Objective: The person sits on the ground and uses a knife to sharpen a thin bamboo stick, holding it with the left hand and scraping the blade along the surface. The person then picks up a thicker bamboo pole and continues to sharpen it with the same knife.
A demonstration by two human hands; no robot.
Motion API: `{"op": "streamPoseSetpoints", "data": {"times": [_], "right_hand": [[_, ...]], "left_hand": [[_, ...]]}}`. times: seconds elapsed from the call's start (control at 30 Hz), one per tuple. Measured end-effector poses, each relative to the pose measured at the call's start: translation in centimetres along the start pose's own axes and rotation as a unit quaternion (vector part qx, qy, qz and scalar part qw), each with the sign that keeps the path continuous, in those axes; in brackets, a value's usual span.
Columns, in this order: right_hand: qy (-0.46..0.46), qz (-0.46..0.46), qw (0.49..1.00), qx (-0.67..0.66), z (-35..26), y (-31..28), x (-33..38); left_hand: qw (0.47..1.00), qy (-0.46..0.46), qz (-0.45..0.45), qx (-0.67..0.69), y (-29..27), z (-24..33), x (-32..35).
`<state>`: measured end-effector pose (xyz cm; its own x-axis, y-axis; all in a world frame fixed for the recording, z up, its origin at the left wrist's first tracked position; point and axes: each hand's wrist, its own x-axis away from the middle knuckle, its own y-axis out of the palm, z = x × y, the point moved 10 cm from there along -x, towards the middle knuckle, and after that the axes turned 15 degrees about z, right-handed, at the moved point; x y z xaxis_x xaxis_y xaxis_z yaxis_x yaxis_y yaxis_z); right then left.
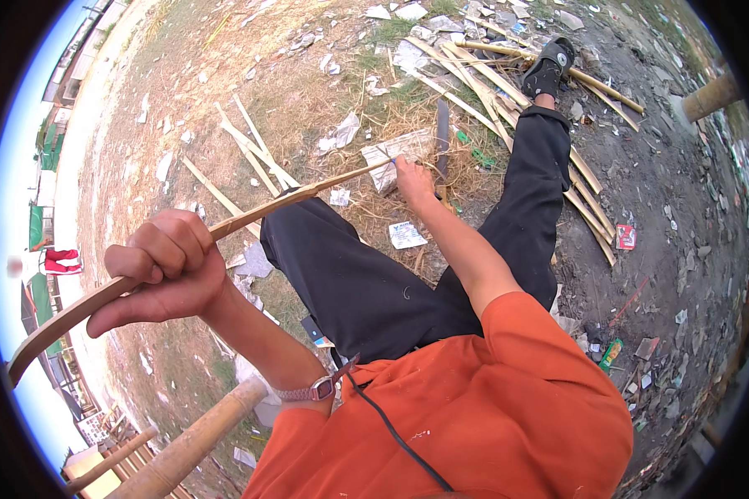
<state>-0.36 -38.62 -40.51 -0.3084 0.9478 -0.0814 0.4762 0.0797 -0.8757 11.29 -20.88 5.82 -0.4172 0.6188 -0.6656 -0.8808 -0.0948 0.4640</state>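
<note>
A long bamboo strip point(308, 192) slants across my lap, curving out toward the left rim. My left hand point(171, 266) is wrapped round it, the thumb lying along its underside. At the strip's far end my right hand point(414, 181) is closed in a pinch on it. Whether those fingers hold anything else is too small to make out. Beyond the right hand, a pale flat block point(399, 150) lies on dry straw. Next to it is a long dark flat blade point(443, 137), its lower end near my right wrist.
Split bamboo strips point(491, 87) lie under and around my right foot, and more strips point(254, 150) beyond my left knee. A thick bamboo pole point(195, 437) rises at lower left; another post point(711, 97) stands at upper right. Paper scraps and litter cover the ground.
</note>
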Motion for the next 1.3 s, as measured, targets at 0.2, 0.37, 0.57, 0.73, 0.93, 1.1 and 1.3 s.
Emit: {"op": "streamPoseSetpoints", "data": {"times": [0.2,0.37,0.57,0.73,0.93,1.1,1.3], "right_hand": [[0.025,-0.054,0.994,0.09,9.4,2.8,1.2],[0.109,-0.078,0.989,-0.056,11.0,2.0,2.8],[0.065,-0.062,0.983,-0.163,1.3,-3.3,2.8],[0.116,-0.014,0.982,-0.15,2.3,0.6,2.0],[0.104,-0.01,0.989,-0.104,2.3,1.5,2.0],[0.072,-0.012,0.997,-0.017,1.8,2.1,0.1],[-0.079,0.025,0.991,0.104,1.4,3.1,-3.3]], "left_hand": [[1.0,0.018,-0.011,-0.016,1.0,0.4,1.1],[0.999,0.042,0.014,-0.002,-0.7,0.8,0.2],[0.998,0.008,0.052,0.015,-1.3,0.2,-0.1],[0.999,0.028,0.025,-0.011,-0.2,-0.1,-0.7],[0.997,0.039,0.063,-0.031,-1.1,0.3,-0.1],[0.994,0.032,0.094,-0.054,-0.3,0.1,-0.2],[0.959,0.066,0.232,-0.147,-2.9,0.8,-0.9]]}}
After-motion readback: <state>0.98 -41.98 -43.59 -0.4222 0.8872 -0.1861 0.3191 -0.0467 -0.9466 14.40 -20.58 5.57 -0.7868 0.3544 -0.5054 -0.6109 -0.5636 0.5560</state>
